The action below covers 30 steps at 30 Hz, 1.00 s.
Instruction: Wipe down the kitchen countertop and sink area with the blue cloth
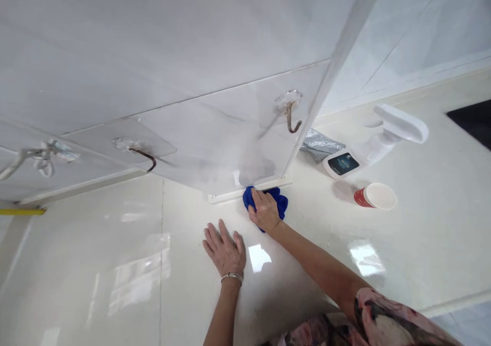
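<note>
My right hand (264, 210) is closed on a bunched blue cloth (282, 203), pressing it where the tiled wall meets the glossy pale counter (184, 284), beside a white strip (226, 197) along the wall's foot. Part of the cloth is hidden under the fingers. To the left, my left hand (226, 251) lies flat on the counter with its fingers spread and nothing in it; a bracelet circles that wrist.
A white spray bottle (372, 149) stands at the right, near a red and white paper cup (378, 196) and a silvery piece (321, 144). Two hooks (293, 118) stick out from the wall. A black surface (473, 123) is at the far right, a yellow bar (23, 211) at the left edge.
</note>
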Tool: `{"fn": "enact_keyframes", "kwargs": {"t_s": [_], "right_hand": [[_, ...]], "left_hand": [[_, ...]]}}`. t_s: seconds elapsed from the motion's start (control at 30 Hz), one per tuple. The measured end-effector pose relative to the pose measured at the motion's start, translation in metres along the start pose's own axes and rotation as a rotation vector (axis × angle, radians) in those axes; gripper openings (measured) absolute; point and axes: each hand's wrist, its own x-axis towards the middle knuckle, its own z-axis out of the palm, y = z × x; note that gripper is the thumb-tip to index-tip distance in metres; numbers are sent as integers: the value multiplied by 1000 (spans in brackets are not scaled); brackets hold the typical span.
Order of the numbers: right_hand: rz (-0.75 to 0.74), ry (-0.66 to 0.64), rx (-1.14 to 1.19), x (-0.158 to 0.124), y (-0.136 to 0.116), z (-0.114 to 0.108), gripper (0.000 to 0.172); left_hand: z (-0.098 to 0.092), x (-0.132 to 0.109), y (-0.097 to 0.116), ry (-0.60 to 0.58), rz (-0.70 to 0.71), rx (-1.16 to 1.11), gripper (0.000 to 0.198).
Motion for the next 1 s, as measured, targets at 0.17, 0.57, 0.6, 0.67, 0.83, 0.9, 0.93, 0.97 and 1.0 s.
{"fn": "enact_keyframes", "kwargs": {"t_s": [0.17, 0.57, 0.6, 0.67, 0.83, 0.9, 0.93, 0.97, 1.0], "right_hand": [[-73, -84, 61, 12, -34, 11, 57], [-167, -214, 508, -14, -16, -11, 43], [-152, -233, 549, -20, -13, -16, 43], [-93, -283, 692, -27, -9, -26, 42], [200, -401, 1044, -30, 0, -39, 35], [309, -430, 1085, -28, 7, -38, 35], [344, -430, 1076, -28, 10, -38, 36], [344, -423, 1037, -28, 14, -37, 35], [287, -404, 949, -29, 17, -37, 34]], "left_hand": [[0, -1, 0, -24, -4, 1, 62], [1, -2, -2, -33, -29, -53, 61], [1, -2, -1, -33, -28, -56, 61], [1, -2, -1, -29, -26, -56, 61], [3, -2, -1, -2, -40, -68, 60], [4, -1, 0, 1, -46, -77, 60], [4, -1, 0, 3, -48, -80, 59], [4, -1, 0, 7, -48, -82, 59], [5, -1, 1, 12, -47, -84, 59]]}}
